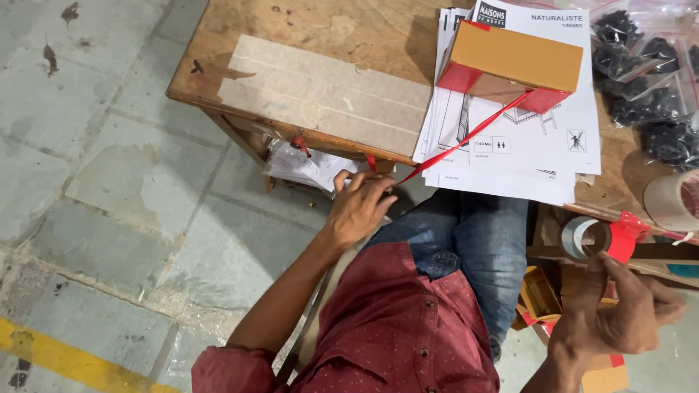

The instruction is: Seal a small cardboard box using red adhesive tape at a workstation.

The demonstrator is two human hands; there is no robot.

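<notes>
Fingers of the left hand are curling together and pinching the end of a red tape strip just below the edge of the wooden table, apparently to keep the strip taut. That strip is running up toward two o'clock to a small cardboard box, whose ends are already wrapped in red, so the pull seems meant to lay the tape flat. The box is sitting on a stack of printed instruction sheets. At four o'clock, the right hand is gripping a red tape dispenser, fingers closing around its handle, the roll facing the table edge. At one o'clock, clear bags of black fittings are lying beside the sheets, and another tape roll is resting at three o'clock, within reach.
</notes>
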